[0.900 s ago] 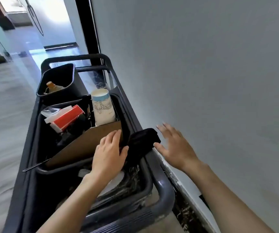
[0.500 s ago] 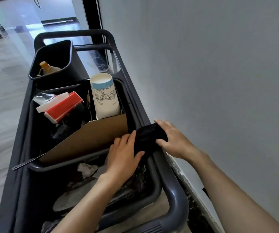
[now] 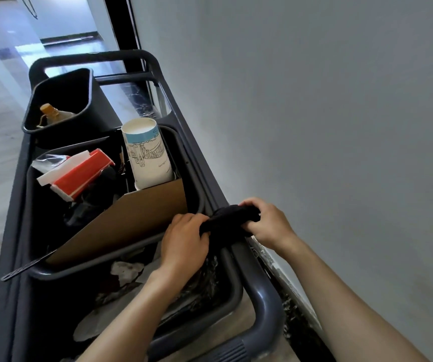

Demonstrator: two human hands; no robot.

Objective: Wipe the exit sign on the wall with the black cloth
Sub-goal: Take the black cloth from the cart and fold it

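The black cloth (image 3: 227,222) lies bunched on the right rim of a dark grey cart (image 3: 262,291), close to the wall. My left hand (image 3: 185,241) grips its left end and my right hand (image 3: 266,222) grips its right end, both with curled fingers. No exit sign shows in this view; only the plain grey wall (image 3: 327,126) fills the right side.
On the cart stand a black bin (image 3: 61,100) holding a bottle, a paper cup (image 3: 146,152), a red and white box (image 3: 79,173) and a brown cardboard sheet (image 3: 131,220). Crumpled rubbish fills the near tub. A corridor floor runs to the left.
Both hands have closed on the cloth: earlier they were open beside it on the cart rim. The cloth is now bunched between them.
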